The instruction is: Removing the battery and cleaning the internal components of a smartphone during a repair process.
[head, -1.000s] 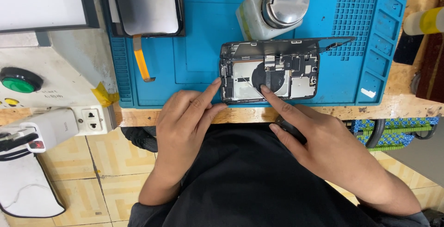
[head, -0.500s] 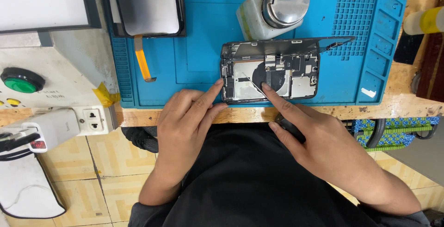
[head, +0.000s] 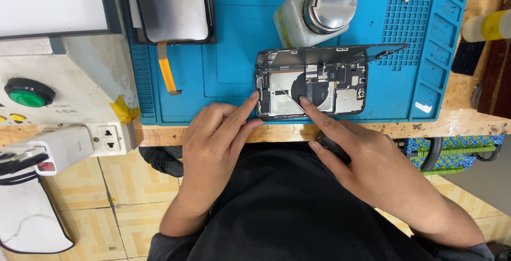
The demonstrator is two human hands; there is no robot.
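We find an opened phone body (head: 311,90) lying flat on the blue work mat (head: 234,53), close to the mat's near edge. Its long axis runs left to right across our view, parallel to that edge, with its inner parts facing up. A thin dark frame edge rises along its far side and tapers to a point toward the right.

Our left hand (head: 213,144) rests at the mat's near edge, its index finger stretched out and touching the body's left end, the other fingers loosely bent beside it. Our right hand (head: 367,160) has its index finger extended onto the round dark coil in the middle of the body, with the remaining fingers curled under. A thin metal tool (head: 287,97) lies slanted across the interior, ending at that fingertip; we cannot tell whether it is gripped.

Behind the body stands a squat cloudy bottle (head: 298,19) with a metal cap; its contents cannot be made out. A detached dark screen panel (head: 173,5) with an orange ribbon cable (head: 167,72) lies at the mat's far left.
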